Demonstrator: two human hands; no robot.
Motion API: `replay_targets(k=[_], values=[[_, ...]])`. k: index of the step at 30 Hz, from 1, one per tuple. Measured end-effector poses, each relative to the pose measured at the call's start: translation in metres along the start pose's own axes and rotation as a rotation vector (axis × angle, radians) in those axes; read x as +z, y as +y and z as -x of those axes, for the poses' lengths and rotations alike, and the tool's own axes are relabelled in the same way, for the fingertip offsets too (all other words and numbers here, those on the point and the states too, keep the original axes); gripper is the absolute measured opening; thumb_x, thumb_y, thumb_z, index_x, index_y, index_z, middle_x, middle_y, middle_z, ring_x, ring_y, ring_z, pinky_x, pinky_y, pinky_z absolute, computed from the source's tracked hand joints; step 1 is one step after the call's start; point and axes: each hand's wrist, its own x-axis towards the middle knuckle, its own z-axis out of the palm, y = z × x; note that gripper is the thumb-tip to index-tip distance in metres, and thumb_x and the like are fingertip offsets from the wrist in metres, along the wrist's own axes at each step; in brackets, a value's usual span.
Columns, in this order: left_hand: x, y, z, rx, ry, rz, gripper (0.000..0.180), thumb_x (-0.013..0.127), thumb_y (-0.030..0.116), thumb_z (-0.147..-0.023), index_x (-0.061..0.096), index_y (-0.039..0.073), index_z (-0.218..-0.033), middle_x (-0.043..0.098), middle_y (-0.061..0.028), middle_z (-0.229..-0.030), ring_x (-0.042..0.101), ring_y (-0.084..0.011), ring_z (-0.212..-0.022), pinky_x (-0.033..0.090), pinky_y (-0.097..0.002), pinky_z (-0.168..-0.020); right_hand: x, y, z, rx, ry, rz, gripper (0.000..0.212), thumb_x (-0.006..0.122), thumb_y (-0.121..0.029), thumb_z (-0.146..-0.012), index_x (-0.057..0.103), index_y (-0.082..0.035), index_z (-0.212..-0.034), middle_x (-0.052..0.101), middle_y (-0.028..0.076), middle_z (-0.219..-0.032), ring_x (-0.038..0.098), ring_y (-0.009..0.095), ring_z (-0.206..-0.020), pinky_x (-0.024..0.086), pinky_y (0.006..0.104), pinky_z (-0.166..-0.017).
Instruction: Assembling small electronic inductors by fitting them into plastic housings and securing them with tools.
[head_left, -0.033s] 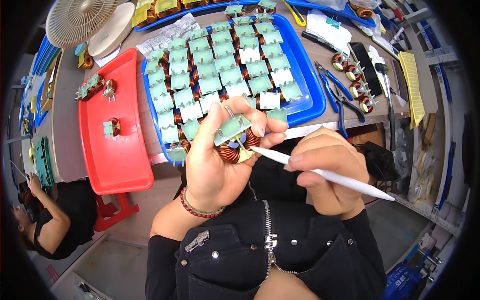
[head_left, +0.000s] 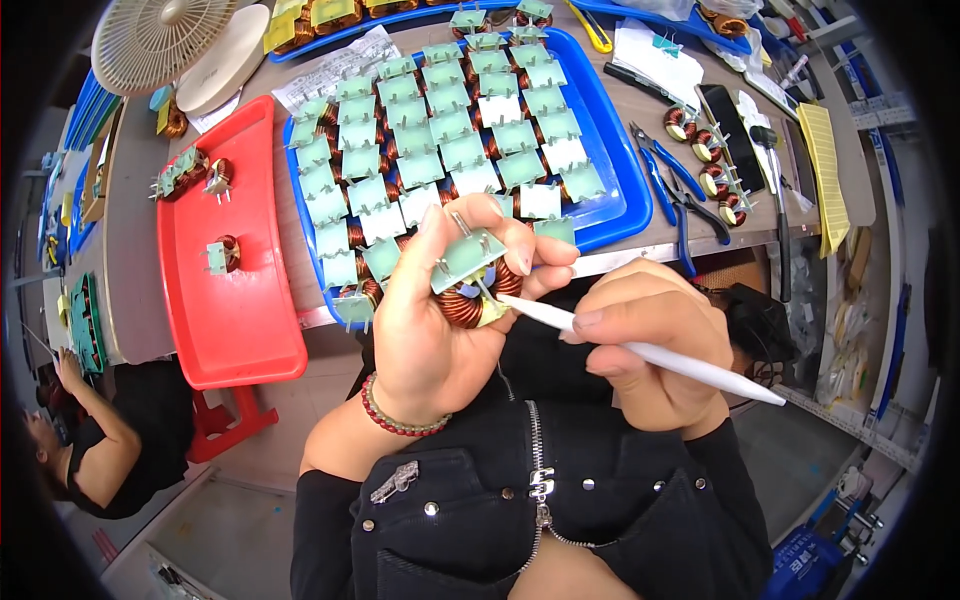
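Coil (head_left: pixel 460 308): copper-wound, topped by a green board (head_left: pixel 466 262), held at the near edge of the blue tray (head_left: pixel 618 195).
Left hand (head_left: pixel 425 340): fingers clamped around the coil.
Right hand (head_left: pixel 665 345): fingers pinched on a white stick (head_left: pixel 705 370), its tip against the coil.
Red tray (head_left: pixel 240 320): left of the blue tray.

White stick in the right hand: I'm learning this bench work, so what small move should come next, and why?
Probably a light press of the white stick against the pale-yellow material: the right hand has the stick's pointed tip at or very near that spot, while the left hand holds the copper coil and its green board.
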Motion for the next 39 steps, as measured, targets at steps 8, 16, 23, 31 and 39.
replay_targets(k=[8,16,23,31,39], values=[[-0.003,-0.007,0.000,0.027,0.072,0.026,0.027,0.029,0.030,-0.095,0.044,0.008,-0.090,0.051,-0.0085,-0.078,0.057,-0.0263,-0.086,0.046,-0.0373,-0.079,0.023,0.007,0.001,-0.108,0.111,0.102,0.022,0.066,-0.018,-0.080,0.052,-0.002,-0.086,0.060,0.011,-0.073,0.059,0.025,-0.063,0.047,0.0334,-0.059],[0.001,-0.015,-0.001,0.205,0.215,-0.083,0.019,0.033,0.023,-0.091,0.044,0.007,-0.089,0.049,-0.0082,-0.076,0.056,-0.0252,-0.081,0.045,-0.0370,-0.074,0.036,0.017,0.001,-0.062,0.211,0.026,0.017,0.068,-0.010,-0.075,0.054,-0.001,-0.078,0.059,0.011,-0.072,0.058,0.027,-0.063,0.047,0.0319,-0.058],[-0.008,-0.021,-0.008,0.337,0.171,-0.233,0.021,0.034,0.022,-0.091,0.046,0.006,-0.092,0.051,-0.0087,-0.078,0.056,-0.0245,-0.082,0.046,-0.0359,-0.074,0.043,0.030,0.004,0.041,0.271,-0.085,0.013,0.066,-0.007,-0.077,0.054,-0.001,-0.078,0.058,0.010,-0.070,0.057,0.025,-0.062,0.046,0.0307,-0.058],[-0.025,0.006,-0.004,0.070,0.133,0.120,0.031,0.036,0.033,-0.093,0.049,0.005,-0.097,0.055,-0.0104,-0.082,0.055,-0.0240,-0.087,0.045,-0.0325,-0.075,0.021,0.018,0.005,-0.047,0.331,-0.183,0.013,0.063,-0.006,-0.079,0.056,-0.004,-0.090,0.062,0.008,-0.073,0.060,0.022,-0.066,0.045,0.0311,-0.061],[-0.051,0.074,0.064,0.201,0.167,-0.291,0.037,0.051,0.006,-0.086,0.040,0.003,-0.121,0.049,-0.0117,-0.107,0.050,-0.0229,-0.098,0.043,-0.0346,-0.087,0.014,0.015,0.011,0.018,0.369,-0.006,0.020,0.055,-0.021,-0.088,0.048,-0.002,-0.088,0.055,0.009,-0.070,0.052,0.017,-0.065,0.041,0.0267,-0.062]])
